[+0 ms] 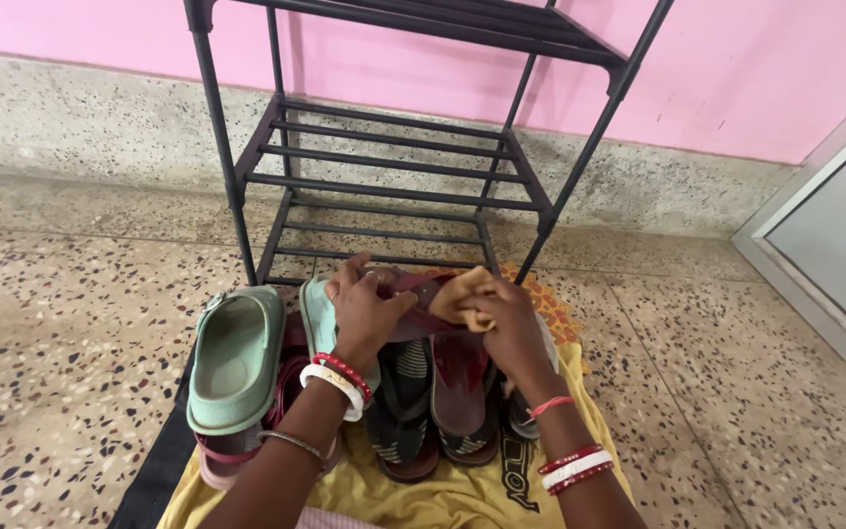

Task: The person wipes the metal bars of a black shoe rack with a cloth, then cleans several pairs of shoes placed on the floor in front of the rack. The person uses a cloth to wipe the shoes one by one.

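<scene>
Left hand (369, 312) grips a maroon sandal (421, 306) at centre; right hand (509, 323) presses a tan cloth (464, 296) on it; rack (394, 176) at 12 o'clock bare; other shoes (237, 358) at 9 o'clock still wait, seemingly unwiped.

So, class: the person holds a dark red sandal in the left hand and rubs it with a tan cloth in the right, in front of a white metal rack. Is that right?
Not quite. The head view shows the rack is black, not white. The rest holds: the left hand grips the dark red sandal and the right hand presses the tan cloth on it.
</scene>
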